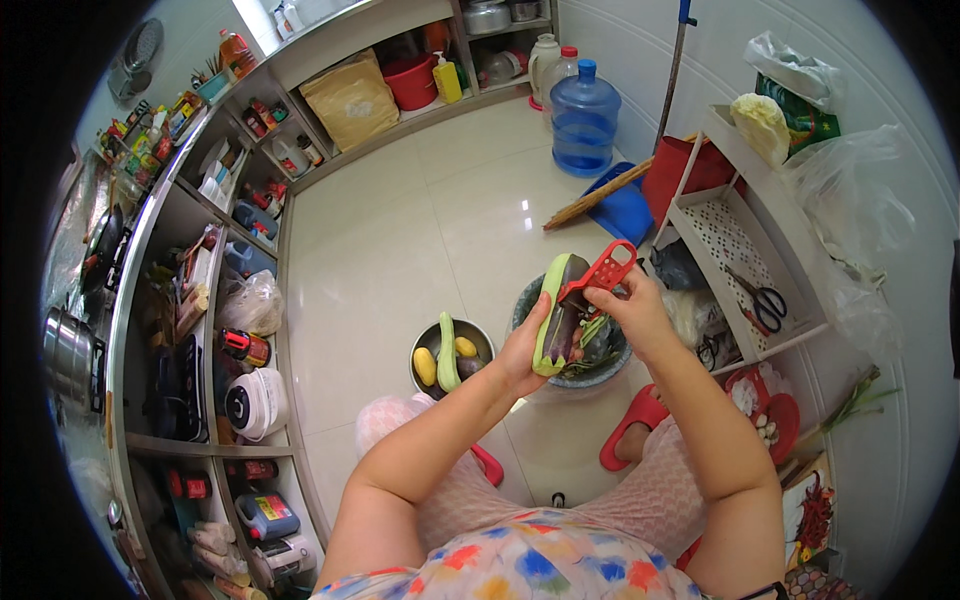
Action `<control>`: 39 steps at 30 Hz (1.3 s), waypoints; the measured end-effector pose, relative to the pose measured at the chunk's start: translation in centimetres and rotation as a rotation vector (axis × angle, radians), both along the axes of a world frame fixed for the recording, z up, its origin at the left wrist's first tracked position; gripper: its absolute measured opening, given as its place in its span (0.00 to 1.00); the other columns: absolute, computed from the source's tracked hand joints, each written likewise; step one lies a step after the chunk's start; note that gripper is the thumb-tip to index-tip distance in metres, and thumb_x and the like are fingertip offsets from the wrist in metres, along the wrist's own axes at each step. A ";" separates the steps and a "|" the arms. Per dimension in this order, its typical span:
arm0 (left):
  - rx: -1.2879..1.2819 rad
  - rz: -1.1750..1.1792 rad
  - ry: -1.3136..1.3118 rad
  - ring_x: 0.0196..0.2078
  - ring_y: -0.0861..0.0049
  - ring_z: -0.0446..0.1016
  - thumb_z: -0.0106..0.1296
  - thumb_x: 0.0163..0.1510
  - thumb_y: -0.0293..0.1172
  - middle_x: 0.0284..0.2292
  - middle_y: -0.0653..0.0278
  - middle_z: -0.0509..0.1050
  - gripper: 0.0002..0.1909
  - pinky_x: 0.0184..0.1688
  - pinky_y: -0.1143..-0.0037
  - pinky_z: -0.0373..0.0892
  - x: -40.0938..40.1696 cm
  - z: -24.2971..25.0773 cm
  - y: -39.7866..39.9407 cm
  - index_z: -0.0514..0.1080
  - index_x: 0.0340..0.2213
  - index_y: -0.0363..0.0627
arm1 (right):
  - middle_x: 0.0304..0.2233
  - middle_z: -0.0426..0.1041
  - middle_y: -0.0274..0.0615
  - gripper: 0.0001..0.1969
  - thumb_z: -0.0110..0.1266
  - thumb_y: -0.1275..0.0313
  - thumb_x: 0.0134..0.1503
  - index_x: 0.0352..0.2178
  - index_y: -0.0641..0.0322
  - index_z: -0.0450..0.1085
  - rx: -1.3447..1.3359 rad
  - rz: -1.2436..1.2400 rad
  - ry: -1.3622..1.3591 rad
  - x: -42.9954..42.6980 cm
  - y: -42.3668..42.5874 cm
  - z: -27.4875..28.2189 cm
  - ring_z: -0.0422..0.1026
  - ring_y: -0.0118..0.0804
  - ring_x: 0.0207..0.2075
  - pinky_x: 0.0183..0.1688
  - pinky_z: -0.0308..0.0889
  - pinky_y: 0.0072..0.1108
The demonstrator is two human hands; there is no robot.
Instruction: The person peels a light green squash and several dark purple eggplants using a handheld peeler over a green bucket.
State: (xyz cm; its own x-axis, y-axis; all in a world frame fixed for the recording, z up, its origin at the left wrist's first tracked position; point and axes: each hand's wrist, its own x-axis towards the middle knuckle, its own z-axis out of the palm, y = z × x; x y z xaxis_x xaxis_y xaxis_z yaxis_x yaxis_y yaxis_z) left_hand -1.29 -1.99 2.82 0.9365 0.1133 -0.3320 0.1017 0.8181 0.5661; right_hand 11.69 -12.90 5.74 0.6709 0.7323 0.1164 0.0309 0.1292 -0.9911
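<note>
My left hand (525, 352) is closed around a partly peeled eggplant (561, 315); pale green flesh shows along its left side and dark purple skin remains on the rest. In my right hand (634, 304) is a red peeler (609, 268), its head against the eggplant's upper part. Beneath the eggplant stands a lined grey bin (626, 360) with peelings and dark plastic in it. To the left on the floor, a metal bowl (484, 334) holds a peeled long green vegetable (447, 352), yellow peeled pieces that look like potatoes (425, 366) and a dark vegetable.
At right, a white rack (795, 319) holds black-handled scissors (769, 309). Farther off are a blue water jug (585, 120), a blue dustpan (622, 206) and a straw broom (592, 196). Open shelves with bottles and a white rice cooker (256, 403) line the left. My feet wear red slippers (637, 424).
</note>
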 end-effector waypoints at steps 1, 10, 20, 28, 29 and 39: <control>0.002 0.000 0.001 0.25 0.77 0.67 0.29 0.56 0.60 0.24 0.65 0.66 0.29 0.34 0.77 0.67 0.0 -0.1 0.1 0.64 0.40 0.46 | 0.33 0.73 0.38 0.14 0.58 0.75 0.46 0.37 0.68 0.69 0.021 -0.020 -0.064 -0.1 0.0 0.2 0.71 0.28 0.34 0.37 0.67 0.19; -0.011 -0.185 -0.164 0.24 0.77 0.61 0.28 0.56 0.59 0.24 0.65 0.64 0.29 0.32 0.77 0.62 -0.9 0.1 0.3 0.63 0.41 0.45 | 0.32 0.73 0.38 0.14 0.57 0.73 0.48 0.36 0.69 0.69 -0.039 0.030 0.047 1.7 -0.4 1.1 0.71 0.26 0.32 0.38 0.66 0.19; 0.030 -0.346 -0.306 0.26 0.79 0.63 0.34 0.55 0.58 0.24 0.64 0.65 0.29 0.32 0.78 0.62 -1.5 -1.1 2.0 0.64 0.40 0.42 | 0.31 0.73 0.38 0.12 0.57 0.72 0.48 0.34 0.67 0.69 -0.097 0.200 0.110 2.0 -0.9 3.1 0.70 0.26 0.32 0.37 0.65 0.18; 0.142 -0.358 -0.270 0.19 0.82 0.59 0.42 0.49 0.61 0.19 0.67 0.63 0.32 0.24 0.81 0.56 -1.8 -1.4 2.1 0.64 0.41 0.42 | 0.31 0.73 0.38 0.12 0.56 0.71 0.49 0.34 0.68 0.69 -0.078 0.305 0.178 2.3 -1.3 3.8 0.70 0.26 0.32 0.36 0.66 0.18; 0.153 -0.362 -0.270 0.19 0.82 0.59 0.42 0.49 0.61 0.19 0.67 0.63 0.32 0.24 0.81 0.56 -1.8 -1.4 2.2 0.64 0.41 0.42 | 0.31 0.73 0.38 0.12 0.56 0.71 0.49 0.34 0.68 0.69 -0.076 0.303 0.178 2.4 -1.4 3.7 0.70 0.26 0.32 0.36 0.66 0.18; 0.174 -0.374 -0.249 0.20 0.81 0.61 0.48 0.46 0.59 0.21 0.66 0.66 0.33 0.25 0.79 0.58 -2.1 -1.5 2.7 0.64 0.42 0.41 | 0.32 0.73 0.38 0.10 0.54 0.72 0.50 0.34 0.66 0.69 -0.070 0.374 0.251 2.5 -1.6 3.8 0.71 0.25 0.32 0.37 0.65 0.17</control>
State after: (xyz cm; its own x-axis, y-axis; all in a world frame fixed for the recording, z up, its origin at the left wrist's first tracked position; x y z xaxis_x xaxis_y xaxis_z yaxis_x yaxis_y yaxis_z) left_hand -3.40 0.75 1.34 0.9722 -0.2127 -0.0980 0.2147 0.6423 0.7358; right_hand 14.20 -14.51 9.55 0.3597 0.9301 -0.0744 -0.2474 0.0182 -0.9687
